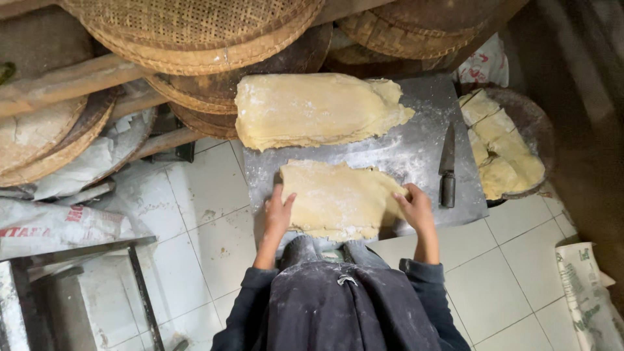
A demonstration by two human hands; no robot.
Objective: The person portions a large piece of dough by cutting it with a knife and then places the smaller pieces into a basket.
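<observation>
On the floured board [416, 153], dough sheet [338, 198] lengthwise left-to-right between both hands.

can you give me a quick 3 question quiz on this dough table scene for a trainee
1. True or false: the knife lies to the right of the near dough sheet.
2. Which does each of the hands touch? A) the far dough slab B) the near dough sheet C) the knife
3. What sits in the round tray at the right edge of the metal table?

Key
1. True.
2. B: the left hand and the right hand rest on its two side edges.
3. Cut dough pieces.
</observation>
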